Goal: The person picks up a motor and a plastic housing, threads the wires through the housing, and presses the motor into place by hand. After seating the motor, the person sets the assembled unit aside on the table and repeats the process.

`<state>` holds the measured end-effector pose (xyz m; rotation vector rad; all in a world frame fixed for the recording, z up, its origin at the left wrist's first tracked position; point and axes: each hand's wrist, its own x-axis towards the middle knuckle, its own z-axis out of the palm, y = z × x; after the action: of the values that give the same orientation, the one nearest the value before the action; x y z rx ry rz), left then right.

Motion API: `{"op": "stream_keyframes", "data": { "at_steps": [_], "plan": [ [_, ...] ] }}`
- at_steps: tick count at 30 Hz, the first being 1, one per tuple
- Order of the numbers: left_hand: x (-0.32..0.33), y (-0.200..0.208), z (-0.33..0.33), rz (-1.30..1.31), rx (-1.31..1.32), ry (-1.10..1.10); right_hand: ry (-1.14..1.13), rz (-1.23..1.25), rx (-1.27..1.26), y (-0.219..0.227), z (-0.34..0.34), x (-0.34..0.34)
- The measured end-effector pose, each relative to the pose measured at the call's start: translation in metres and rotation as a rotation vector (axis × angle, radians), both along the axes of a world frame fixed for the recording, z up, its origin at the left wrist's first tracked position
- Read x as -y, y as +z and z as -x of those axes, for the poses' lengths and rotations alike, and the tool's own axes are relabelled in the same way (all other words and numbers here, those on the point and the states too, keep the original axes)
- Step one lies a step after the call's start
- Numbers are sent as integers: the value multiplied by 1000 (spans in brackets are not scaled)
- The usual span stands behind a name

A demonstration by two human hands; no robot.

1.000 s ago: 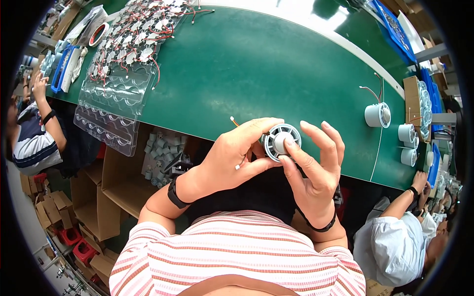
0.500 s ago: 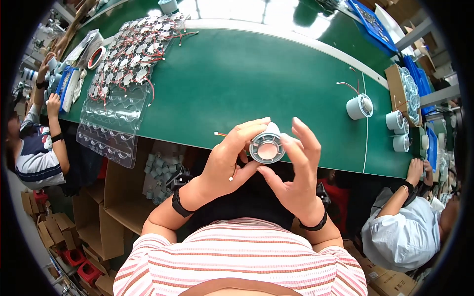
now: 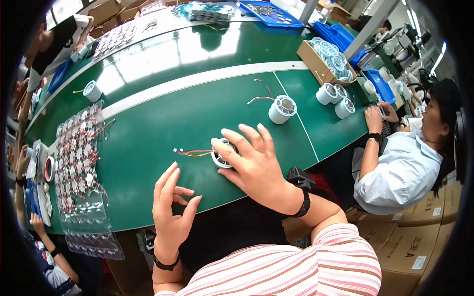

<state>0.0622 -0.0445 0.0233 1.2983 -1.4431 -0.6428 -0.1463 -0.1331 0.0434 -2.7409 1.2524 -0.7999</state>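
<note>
Right hand (image 3: 254, 165) spread over one small round fan (image 3: 220, 157) on green table (image 3: 148, 123), fingertips touching (not clamped). Left hand (image 3: 172, 212) empty, half curled. Three more white fans (image 3: 282, 109) nearby.

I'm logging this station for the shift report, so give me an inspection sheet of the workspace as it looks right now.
Surface: green bench with a white stripe.
Job's things: round white part lying on the bench under the right hand.
Clutter: clear blister trays of small parts; more white parts; a box of rings.
Grippers: left hand empty, fingers spread, above the bench edge.
Cables: red and yellow leads trail from the part.
Surroundings: a seated co-worker; cartons.
</note>
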Motion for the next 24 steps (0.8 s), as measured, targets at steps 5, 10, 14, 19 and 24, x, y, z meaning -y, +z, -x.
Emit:
{"op": "stream_keyframes", "data": {
  "at_steps": [5, 10, 14, 19, 24],
  "plan": [
    [9, -7, -13, 96, 241, 8, -197, 115, -93, -2, 30, 43],
    [1, -9, -20, 44, 301, -43, -342, 175, -121, -14, 55, 68],
    [3, -6, -19, 42, 329, -56, -414, 156, -103, -18, 77, 85],
    [2, -10, -27, 39, 312, -92, -560, 265, -163, -21, 105, 116],
    [2, -9, -33, 94, 341, -100, -379, 296, -236, 32, 54, 96]
  ]
}}
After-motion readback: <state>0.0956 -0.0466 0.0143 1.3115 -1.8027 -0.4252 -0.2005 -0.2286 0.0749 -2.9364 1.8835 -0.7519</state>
